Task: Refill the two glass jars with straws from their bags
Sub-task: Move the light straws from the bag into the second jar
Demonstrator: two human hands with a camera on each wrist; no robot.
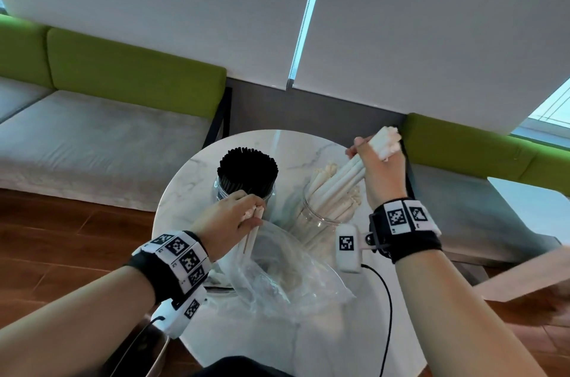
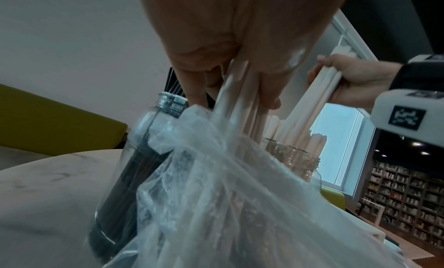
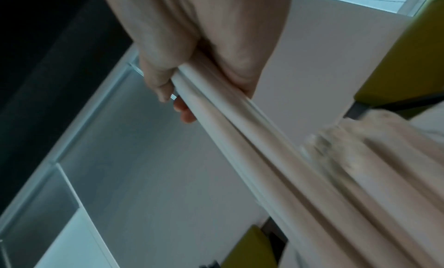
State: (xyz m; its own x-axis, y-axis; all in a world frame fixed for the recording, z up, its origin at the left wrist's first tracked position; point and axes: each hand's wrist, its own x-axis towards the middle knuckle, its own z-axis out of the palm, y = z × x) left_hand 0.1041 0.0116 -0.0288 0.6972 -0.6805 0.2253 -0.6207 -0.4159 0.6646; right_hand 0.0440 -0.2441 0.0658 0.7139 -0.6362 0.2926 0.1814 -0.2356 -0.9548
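Observation:
Two glass jars stand on a round marble table (image 1: 191, 191). The left jar (image 1: 245, 182) is packed with black straws. The right jar (image 1: 320, 216) holds white straws. My right hand (image 1: 374, 167) grips a bundle of white straws (image 1: 348, 176) above that jar, their lower ends slanting into its mouth; the grip also shows in the right wrist view, around the straws (image 3: 230, 120). My left hand (image 1: 237, 216) holds a few white straws (image 2: 235, 101) at the mouth of a clear plastic bag (image 1: 277, 272), which lies in front of the jars.
A bench with green back cushions (image 1: 135, 68) and pale seat pads runs behind the table. A black cable (image 1: 387, 309) from the right wrist camera crosses the table's near edge. Wooden floor (image 1: 61, 253) lies to the left, a wooden chair part (image 1: 530, 278) at right.

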